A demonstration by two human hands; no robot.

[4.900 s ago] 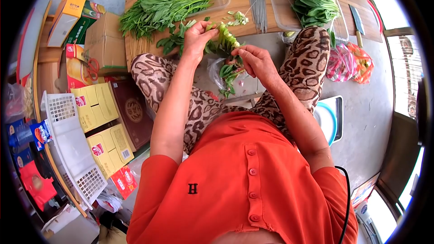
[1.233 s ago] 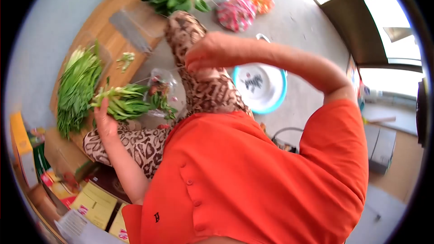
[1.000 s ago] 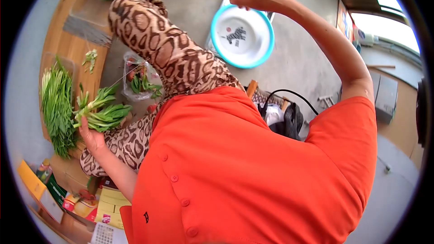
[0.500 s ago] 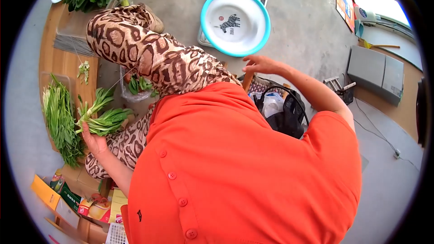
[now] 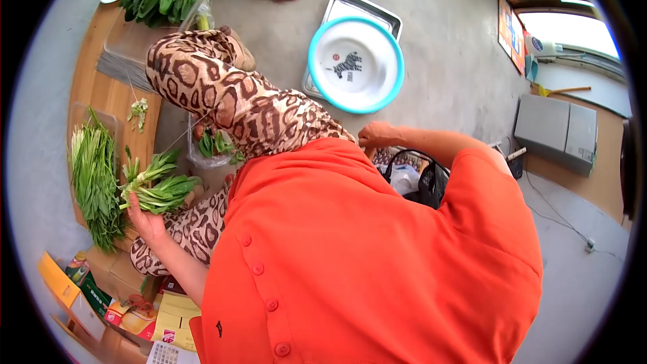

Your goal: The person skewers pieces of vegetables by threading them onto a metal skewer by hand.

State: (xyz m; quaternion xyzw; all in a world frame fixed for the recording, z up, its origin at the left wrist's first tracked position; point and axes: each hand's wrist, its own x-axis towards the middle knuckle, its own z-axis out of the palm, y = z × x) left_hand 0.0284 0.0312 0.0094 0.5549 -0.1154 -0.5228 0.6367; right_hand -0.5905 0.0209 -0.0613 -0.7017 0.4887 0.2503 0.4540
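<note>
Leafy green stalks (image 5: 158, 185), pale at the stems, lie bunched in the left hand (image 5: 145, 219), fingers wrapped round them, at the left just beside a long flat heap of thin greens (image 5: 94, 175) on the wooden board (image 5: 91, 87). The right hand (image 5: 377, 135) seems loosely curled near a black wire basket (image 5: 431, 175); its hold cannot be told. A round, teal-rimmed white bowl (image 5: 356, 64) sits farther off.

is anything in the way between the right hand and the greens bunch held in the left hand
Yes. The person's own leopard-print leg and orange-shirted torso lie between them. The right hand is by the black basket on one side; the left hand holds the greens bunch on the other side.
</note>
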